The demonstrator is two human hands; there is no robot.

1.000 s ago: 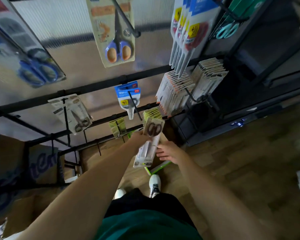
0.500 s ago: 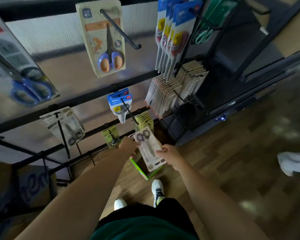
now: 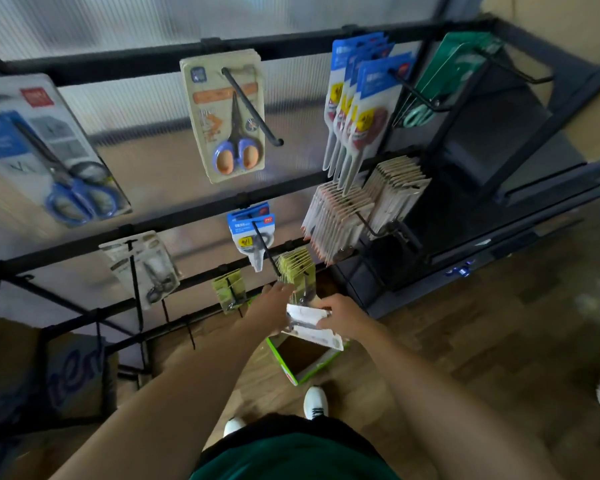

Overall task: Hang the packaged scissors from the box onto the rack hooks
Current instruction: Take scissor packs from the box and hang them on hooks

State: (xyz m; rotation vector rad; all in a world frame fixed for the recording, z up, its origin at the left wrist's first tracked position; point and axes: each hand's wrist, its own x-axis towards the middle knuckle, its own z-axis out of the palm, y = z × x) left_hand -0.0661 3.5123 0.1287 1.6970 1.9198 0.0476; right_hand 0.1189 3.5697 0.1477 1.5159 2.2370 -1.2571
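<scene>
A white scissors pack is held flat between both hands, low in front of the black rack. My left hand grips its left end and my right hand pinches its right end. Just behind the hands, a bunch of yellow-green scissors packs hangs on a low hook. Directly below on the floor stands the green box, open at the top, its inside dark.
Higher hooks carry other scissors packs: blue-handled, beige card, blue cards, white stacks. A cardboard carton stands at lower left. My shoes stand on the wooden floor.
The pack has come down from upright near the low hook to lying flat between both hands over the box. The view has tilted up, showing more of the rack.
</scene>
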